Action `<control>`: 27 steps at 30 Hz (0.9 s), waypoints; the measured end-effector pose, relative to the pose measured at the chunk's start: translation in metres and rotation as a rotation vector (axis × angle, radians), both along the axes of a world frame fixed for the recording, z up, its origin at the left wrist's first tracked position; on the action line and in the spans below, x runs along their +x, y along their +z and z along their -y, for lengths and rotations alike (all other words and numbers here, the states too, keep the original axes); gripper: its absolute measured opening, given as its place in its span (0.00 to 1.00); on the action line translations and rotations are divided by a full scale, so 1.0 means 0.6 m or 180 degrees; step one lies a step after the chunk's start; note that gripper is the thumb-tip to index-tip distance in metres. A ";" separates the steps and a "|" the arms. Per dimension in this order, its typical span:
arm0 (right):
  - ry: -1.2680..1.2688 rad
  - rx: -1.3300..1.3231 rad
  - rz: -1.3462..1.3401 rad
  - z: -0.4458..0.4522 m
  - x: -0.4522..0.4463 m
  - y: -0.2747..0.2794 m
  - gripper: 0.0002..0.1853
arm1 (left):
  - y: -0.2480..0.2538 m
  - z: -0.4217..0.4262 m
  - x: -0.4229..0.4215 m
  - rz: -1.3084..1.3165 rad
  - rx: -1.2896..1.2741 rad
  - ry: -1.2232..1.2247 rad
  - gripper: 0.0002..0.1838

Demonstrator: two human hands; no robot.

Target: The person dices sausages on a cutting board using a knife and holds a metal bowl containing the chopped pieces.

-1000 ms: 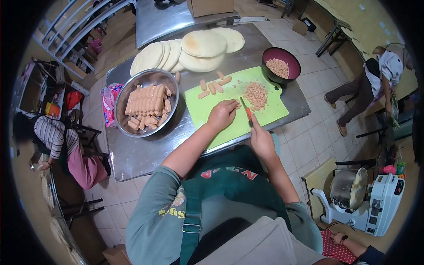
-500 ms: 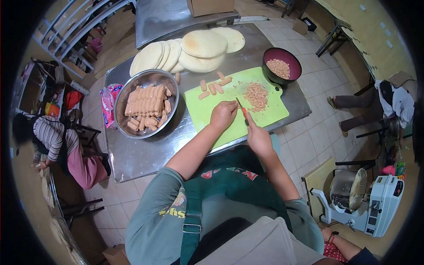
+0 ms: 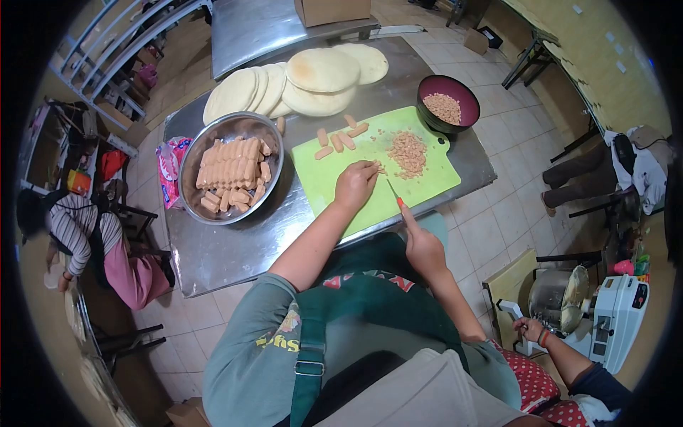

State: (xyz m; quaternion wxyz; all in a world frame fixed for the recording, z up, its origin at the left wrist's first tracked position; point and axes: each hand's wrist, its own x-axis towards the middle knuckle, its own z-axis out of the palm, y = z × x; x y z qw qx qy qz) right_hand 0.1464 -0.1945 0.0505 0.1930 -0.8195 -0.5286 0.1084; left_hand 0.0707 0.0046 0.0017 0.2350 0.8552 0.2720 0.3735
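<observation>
On the green cutting board (image 3: pixel 334 171), my left hand (image 3: pixel 356 186) is closed over small sausage bits at its fingertips. My right hand (image 3: pixel 425 250) grips a knife (image 3: pixel 394 192) with an orange-red handle, its blade just right of my left fingers and apart from them. Chopped sausage (image 3: pixel 408 154) lies in a pile beyond the knife. Several sausage pieces (image 3: pixel 342 141) rest at the board's upper left. A steel bowl (image 3: pixel 186 165) to the left holds many sausages. More chopped bits fill a dark bowl (image 3: pixel 471 108) at the board's upper right corner.
Round flatbreads (image 3: pixel 321 71) overlap at the back of the metal table (image 3: pixel 235 260). A pink packet (image 3: pixel 169 171) lies left of the steel bowl. One person is at the left, another at the right. A third person's hand (image 3: pixel 528 329) touches the mixer (image 3: pixel 617 320) at lower right.
The knife and my right hand have drawn back toward me, away from my left fingers. At lower right, another person's arm has reached up to the mixer. The person at right has bent lower.
</observation>
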 end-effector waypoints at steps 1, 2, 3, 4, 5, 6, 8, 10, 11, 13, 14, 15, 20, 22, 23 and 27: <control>0.0009 0.0119 -0.0303 -0.001 0.006 0.002 0.30 | 0.001 0.000 -0.002 -0.0007 -0.0090 0.0005 0.07; 0.0020 0.0238 -0.0607 -0.004 0.010 0.005 0.28 | 0.002 0.000 -0.003 -0.0005 -0.0083 0.0008 0.07; 0.0023 0.0242 -0.0607 -0.011 0.011 0.013 0.28 | 0.002 -0.001 -0.004 -0.0083 -0.0146 0.0021 0.07; -0.0028 0.0232 -0.0673 -0.020 0.009 0.024 0.28 | 0.001 -0.001 -0.004 -0.0159 -0.0212 0.0035 0.07; -0.0076 0.0221 -0.0736 -0.029 0.008 0.031 0.28 | 0.001 0.000 -0.004 -0.0153 -0.0212 0.0042 0.07; -0.0065 0.0221 -0.0734 -0.039 0.008 0.030 0.28 | 0.001 -0.001 -0.005 -0.0142 -0.0196 0.0023 0.07; 0.0026 0.0134 -0.0496 -0.062 0.008 0.021 0.28 | 0.001 -0.003 -0.006 -0.0139 -0.0168 0.0019 0.07; 0.0004 -0.0032 -0.0459 -0.083 0.011 0.014 0.28 | 0.005 -0.001 -0.007 -0.0117 -0.0177 -0.0018 0.07; -0.0034 -0.0207 -0.0421 -0.091 0.013 0.013 0.28 | 0.006 -0.002 -0.008 -0.0116 -0.0176 -0.0012 0.07; -0.0026 -0.0333 -0.0389 -0.106 0.012 0.017 0.28 | 0.006 -0.002 -0.007 -0.0047 -0.0146 -0.0034 0.07; -0.0027 -0.0460 -0.0362 -0.108 0.011 0.018 0.29 | 0.005 -0.001 -0.007 -0.0053 -0.0157 -0.0041 0.07; -0.0039 -0.0468 -0.0366 -0.104 0.011 0.016 0.29 | 0.004 -0.001 -0.006 -0.0054 -0.0104 -0.0014 0.07; 0.0017 -0.0208 -0.0400 -0.043 0.003 0.006 0.29 | -0.002 -0.003 -0.002 -0.0077 0.0018 0.0055 0.06; 0.0015 -0.0301 -0.0377 -0.021 -0.002 0.006 0.30 | -0.002 -0.002 -0.003 -0.0078 0.0020 0.0018 0.06; 0.0006 -0.0382 -0.0346 -0.014 -0.001 0.007 0.32 | -0.002 -0.001 -0.005 -0.0084 0.0011 0.0008 0.06; 0.0055 -0.0042 -0.0627 -0.008 0.011 0.011 0.29 | 0.001 0.003 -0.008 0.0029 0.0077 -0.0034 0.06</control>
